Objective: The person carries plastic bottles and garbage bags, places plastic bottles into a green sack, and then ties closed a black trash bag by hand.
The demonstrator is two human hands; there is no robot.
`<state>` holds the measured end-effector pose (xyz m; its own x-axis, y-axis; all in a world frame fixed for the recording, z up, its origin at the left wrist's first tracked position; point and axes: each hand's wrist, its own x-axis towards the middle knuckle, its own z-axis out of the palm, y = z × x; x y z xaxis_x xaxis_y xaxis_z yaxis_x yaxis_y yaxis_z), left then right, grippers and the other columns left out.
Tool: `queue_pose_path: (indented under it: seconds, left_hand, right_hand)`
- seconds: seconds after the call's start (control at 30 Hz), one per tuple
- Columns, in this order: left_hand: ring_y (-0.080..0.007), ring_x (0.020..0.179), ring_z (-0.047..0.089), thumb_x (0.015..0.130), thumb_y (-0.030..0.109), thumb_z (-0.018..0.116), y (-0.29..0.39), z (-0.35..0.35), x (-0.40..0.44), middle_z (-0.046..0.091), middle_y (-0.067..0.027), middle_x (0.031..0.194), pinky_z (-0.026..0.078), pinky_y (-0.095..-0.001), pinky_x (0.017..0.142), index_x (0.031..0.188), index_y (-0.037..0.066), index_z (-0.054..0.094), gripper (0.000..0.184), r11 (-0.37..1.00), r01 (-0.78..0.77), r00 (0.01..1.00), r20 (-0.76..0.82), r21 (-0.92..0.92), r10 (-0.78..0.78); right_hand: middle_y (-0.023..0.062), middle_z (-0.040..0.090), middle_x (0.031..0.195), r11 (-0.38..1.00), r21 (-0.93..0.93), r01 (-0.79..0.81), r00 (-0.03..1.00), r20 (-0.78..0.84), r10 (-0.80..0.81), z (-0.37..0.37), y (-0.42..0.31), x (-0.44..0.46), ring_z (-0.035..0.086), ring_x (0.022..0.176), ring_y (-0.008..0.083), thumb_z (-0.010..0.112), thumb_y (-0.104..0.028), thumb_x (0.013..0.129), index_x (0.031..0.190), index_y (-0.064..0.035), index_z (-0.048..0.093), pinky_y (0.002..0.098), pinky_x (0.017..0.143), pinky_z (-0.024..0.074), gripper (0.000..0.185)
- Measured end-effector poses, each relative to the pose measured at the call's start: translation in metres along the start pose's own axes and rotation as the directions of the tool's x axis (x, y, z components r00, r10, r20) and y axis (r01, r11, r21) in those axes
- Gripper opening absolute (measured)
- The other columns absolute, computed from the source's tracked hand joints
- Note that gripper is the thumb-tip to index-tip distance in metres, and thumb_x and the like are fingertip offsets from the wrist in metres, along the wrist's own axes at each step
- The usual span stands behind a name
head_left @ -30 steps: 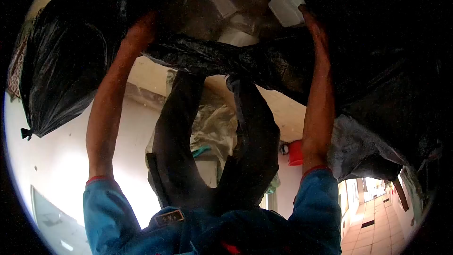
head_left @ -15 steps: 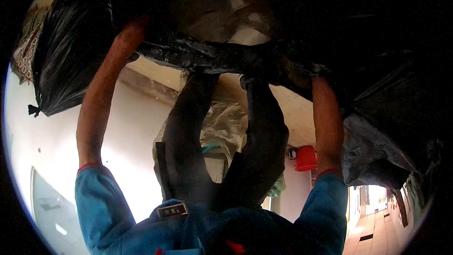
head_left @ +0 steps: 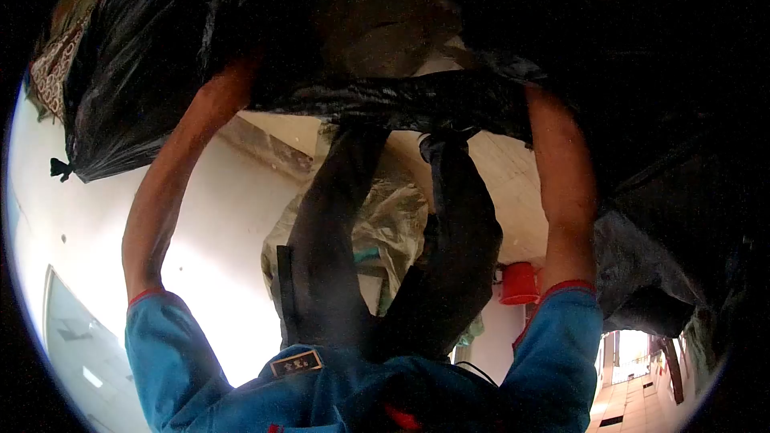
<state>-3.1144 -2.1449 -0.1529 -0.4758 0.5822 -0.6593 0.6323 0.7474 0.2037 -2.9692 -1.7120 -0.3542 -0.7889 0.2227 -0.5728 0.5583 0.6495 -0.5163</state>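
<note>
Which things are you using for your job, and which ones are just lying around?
In the job:
- open black bag
- left hand at its edge
- right arm, hand hidden

Seemingly just about:
- knotted black bag
- red bucket
- crumpled pale plastic

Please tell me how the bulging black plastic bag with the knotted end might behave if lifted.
The bulging black plastic bag would probably sag and change shape, its skin being thin and creased. That glossy surface may feel slippery, though the knot could give a surer grip. Its weight is unclear, the contents being hidden.
</note>
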Motion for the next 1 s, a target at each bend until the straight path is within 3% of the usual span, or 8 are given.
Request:
queue_pose_path:
  seconds: [0.23, 0.37, 0.6, 0.7, 0.8, 0.83, 0.9, 1.0]
  left_hand:
    - [-0.0377, 0.12, 0.051, 0.085, 0.004, 0.058, 0.02, -0.001, -0.054, 0.053, -0.0215, 0.131, 0.041, -0.0415, 0.103, 0.136, 0.009, 0.049, 0.052, 0.997, -0.048, 0.985, 0.165, -0.064, 0.058]
    - [-0.0375, 0.121, 0.051, 0.084, 0.003, 0.058, 0.018, -0.012, -0.071, 0.053, -0.0213, 0.131, 0.041, -0.0409, 0.104, 0.135, 0.009, 0.049, 0.052, 0.995, -0.02, 0.977, 0.211, -0.1, 0.04]
    - [-0.0354, 0.12, 0.053, 0.087, 0.005, 0.057, 0.019, -0.041, -0.055, 0.055, -0.0179, 0.132, 0.041, -0.0397, 0.104, 0.135, 0.014, 0.05, 0.05, 0.978, 0.202, 0.921, 0.35, -0.05, -0.172]
    - [-0.0349, 0.12, 0.053, 0.087, 0.005, 0.057, 0.018, -0.047, -0.046, 0.054, -0.0158, 0.134, 0.041, -0.0402, 0.104, 0.136, 0.017, 0.05, 0.051, 0.879, 0.453, 0.831, 0.425, -0.146, -0.358]
    - [-0.0342, 0.121, 0.053, 0.087, 0.007, 0.057, 0.012, -0.031, -0.057, 0.052, -0.0156, 0.136, 0.042, -0.0405, 0.104, 0.141, 0.018, 0.044, 0.057, 0.97, 0.241, 0.932, 0.288, -0.033, -0.221]
    - [-0.0335, 0.121, 0.053, 0.087, 0.007, 0.056, 0.021, -0.026, -0.062, 0.052, -0.0176, 0.136, 0.042, -0.0404, 0.104, 0.144, 0.016, 0.04, 0.06, 0.995, 0.097, 0.973, 0.211, 0.006, -0.096]
    - [-0.0328, 0.121, 0.053, 0.087, 0.007, 0.055, 0.044, -0.027, -0.061, 0.051, -0.0196, 0.136, 0.042, -0.0404, 0.104, 0.146, 0.014, 0.035, 0.063, 0.997, -0.05, 0.989, 0.139, 0.053, 0.042]
    - [-0.034, 0.119, 0.054, 0.085, 0.005, 0.055, 0.065, -0.028, -0.048, 0.051, -0.0245, 0.134, 0.045, -0.0406, 0.099, 0.148, 0.009, 0.029, 0.069, 0.988, -0.138, 0.924, 0.349, -0.071, 0.155]
  right_hand:
    - [0.0184, 0.047, 0.142, 0.991, 0.103, -0.081, 0.997, 0.029, 0.078, -0.061, 0.01, -0.015, 0.048, 0.127, 0.0354, 0.061, -0.053, 0.086, 0.143, -0.0086, 0.042, 0.0478, 0.103, 0.0411, 0.075]
    - [0.0179, 0.047, 0.142, 0.998, 0.053, -0.044, 0.997, 0.069, 0.04, -0.079, -0.006, -0.011, 0.048, 0.127, 0.0349, 0.061, -0.053, 0.088, 0.143, -0.0089, 0.042, 0.0472, 0.103, 0.041, 0.073]
    - [0.017, 0.046, 0.143, 0.982, -0.13, 0.14, 0.967, 0.233, -0.107, -0.042, -0.051, -0.003, 0.048, 0.127, 0.034, 0.059, -0.051, 0.09, 0.144, -0.0094, 0.042, 0.0462, 0.103, 0.0409, 0.071]
    - [0.0166, 0.046, 0.143, 0.972, -0.155, 0.178, 0.945, 0.302, -0.125, -0.04, -0.062, -0.008, 0.048, 0.127, 0.0337, 0.059, -0.051, 0.09, 0.144, -0.0096, 0.042, 0.0457, 0.103, 0.0408, 0.069]
    - [0.0162, 0.046, 0.143, 0.964, -0.18, 0.194, 0.929, 0.35, -0.121, -0.044, -0.068, -0.014, 0.047, 0.128, 0.0333, 0.058, -0.05, 0.091, 0.144, -0.0098, 0.041, 0.0453, 0.104, 0.0407, 0.068]
    - [0.0161, 0.046, 0.144, 0.964, -0.179, 0.195, 0.92, 0.373, -0.117, -0.048, -0.071, -0.017, 0.047, 0.128, 0.0332, 0.058, -0.05, 0.091, 0.144, -0.0099, 0.041, 0.0452, 0.104, 0.0407, 0.068]
    - [0.0158, 0.046, 0.144, 0.965, -0.181, 0.188, 0.902, 0.421, -0.097, -0.06, -0.075, -0.026, 0.047, 0.128, 0.033, 0.058, -0.049, 0.092, 0.144, -0.01, 0.041, 0.0449, 0.104, 0.0407, 0.067]
    - [0.0155, 0.045, 0.144, 0.975, -0.18, 0.132, 0.874, 0.485, -0.029, -0.08, -0.077, -0.054, 0.047, 0.128, 0.0326, 0.057, -0.049, 0.093, 0.144, -0.0103, 0.041, 0.0444, 0.104, 0.0406, 0.066]
